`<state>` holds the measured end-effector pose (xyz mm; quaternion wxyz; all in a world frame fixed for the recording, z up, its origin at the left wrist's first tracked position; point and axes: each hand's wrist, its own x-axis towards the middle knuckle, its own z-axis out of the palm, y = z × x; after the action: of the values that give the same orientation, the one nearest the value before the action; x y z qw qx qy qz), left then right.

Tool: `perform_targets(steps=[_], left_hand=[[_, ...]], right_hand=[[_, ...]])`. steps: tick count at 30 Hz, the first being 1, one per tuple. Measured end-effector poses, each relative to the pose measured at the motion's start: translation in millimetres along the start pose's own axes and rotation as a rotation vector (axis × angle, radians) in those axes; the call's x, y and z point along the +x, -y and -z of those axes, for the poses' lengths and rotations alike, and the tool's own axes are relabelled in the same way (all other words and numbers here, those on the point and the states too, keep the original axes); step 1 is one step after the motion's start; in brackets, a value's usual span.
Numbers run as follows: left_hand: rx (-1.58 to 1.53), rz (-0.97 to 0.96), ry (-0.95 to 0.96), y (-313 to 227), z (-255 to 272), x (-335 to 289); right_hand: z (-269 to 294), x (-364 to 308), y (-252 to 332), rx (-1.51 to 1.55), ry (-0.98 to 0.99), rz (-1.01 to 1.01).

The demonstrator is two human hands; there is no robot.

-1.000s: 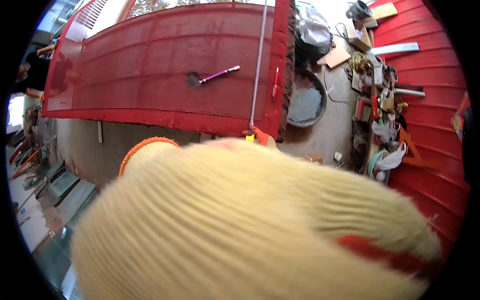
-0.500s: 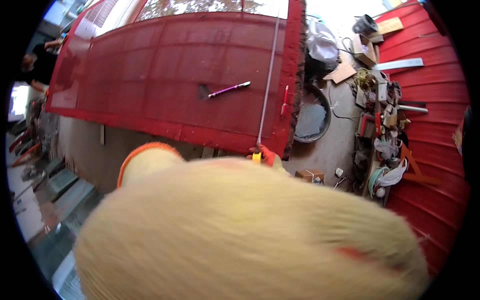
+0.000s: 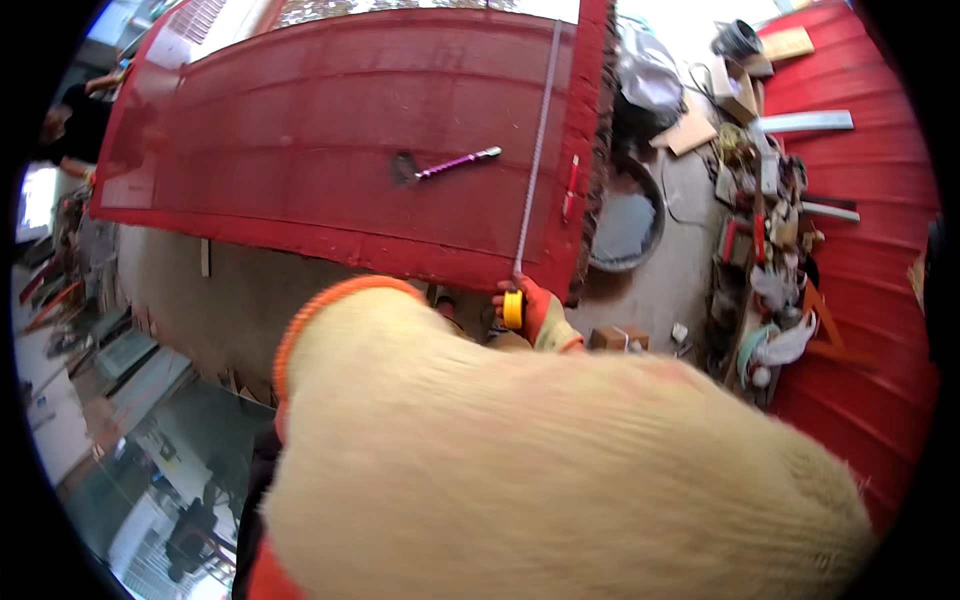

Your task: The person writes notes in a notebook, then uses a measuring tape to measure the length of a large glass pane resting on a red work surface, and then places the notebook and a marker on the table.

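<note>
Co-worker (image 3: 78, 122), dark top, at red desk's (image 3: 300, 120) L end. Flat grey-green panels (image 3: 130, 355), prob. glass, on desk's near side toward its L end. L hand (image 3: 560, 450) looms large in front of desk's near edge: blurry pale-yellow ribbed knit glove w/ orange cuff trim. Its fingers are hidden; can't tell how open or if holding anything.

On desk, right of its middle: slim purple rod-shaped tool (image 3: 455, 165), dark at one end. Then tape measure (image 3: 513, 310), yellow rounded case just off desk's near edge, in R hand (image 3: 545, 312); those fingers are curled closed round the case, orange-red coated glove. Pale thin blade (image 3: 540, 140) runs straight away from R fingers, long axis across desk's short side, near its R end; R hand is the nearer one, right at the case.

Red marker-like stick (image 3: 571, 190) on desk's R border, approx. parallel to blade. Beyond desk's rough, ragged R end: round dark tub (image 3: 657, 235), pale contents; farther right, ribbed red metal-look sheeting (image 3: 860, 290).
</note>
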<state>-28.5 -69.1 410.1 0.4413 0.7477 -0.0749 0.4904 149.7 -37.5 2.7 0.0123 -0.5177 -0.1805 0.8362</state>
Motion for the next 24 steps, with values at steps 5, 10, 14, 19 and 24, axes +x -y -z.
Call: perform_targets(steps=[5,10,14,19,24], left_hand=[[-0.015,0.029,-0.048,0.6,5.9,-6.6],[-0.01,0.012,-0.007,3.6,-1.3,-0.8],[-0.025,0.012,-0.023,10.9,-3.2,-3.7],[-0.011,-0.015,0.009,10.1,-4.0,3.2],[-0.01,0.051,-0.055,-1.3,3.8,-0.6]], right_hand=[[-2.7,11.4,2.1,0.076,-0.012,-0.051],[17.6,41.4,-4.0,0.011,0.075,-0.001],[13.8,25.3,-8.5,0.006,0.033,-0.045],[9.5,17.8,-10.5,0.121,0.052,-0.052],[-12.1,10.9,0.9,0.01,-0.028,-0.033]])
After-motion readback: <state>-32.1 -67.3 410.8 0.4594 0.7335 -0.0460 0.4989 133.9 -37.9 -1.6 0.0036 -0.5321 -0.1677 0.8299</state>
